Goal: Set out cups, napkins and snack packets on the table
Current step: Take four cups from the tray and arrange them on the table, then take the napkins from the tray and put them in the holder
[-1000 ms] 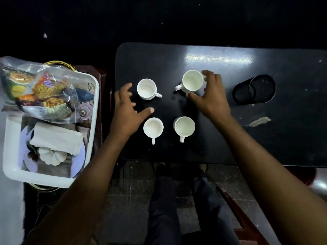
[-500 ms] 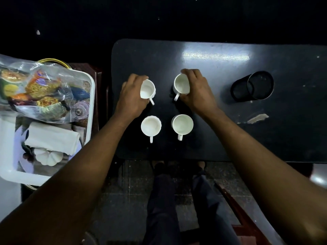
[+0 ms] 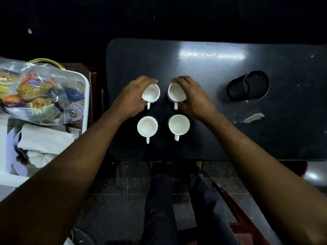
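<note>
Several white cups stand in a square on the dark table [image 3: 212, 71]. My left hand [image 3: 131, 98] grips the far left cup [image 3: 151, 94] from its left side. My right hand [image 3: 192, 98] grips the far right cup [image 3: 176, 93] from its right side. Both far cups have their handles pointing toward me. The near left cup [image 3: 147, 126] and near right cup [image 3: 178, 125] stand free, handles toward me too. A clear bag of snack packets [image 3: 33, 91] and folded white napkins [image 3: 46, 138] lie in the white tray [image 3: 85, 96] to the left.
A black mesh holder [image 3: 247, 88] lies on its side on the table's right half, with a scrap of torn tape [image 3: 253, 117] near it. An upturned glass [image 3: 75, 110] rests in the tray. My legs and a dark tiled floor show below the table edge.
Both hands closed on the two far cups and turned them, so their handles now point toward me. The two cups ended up closer together.
</note>
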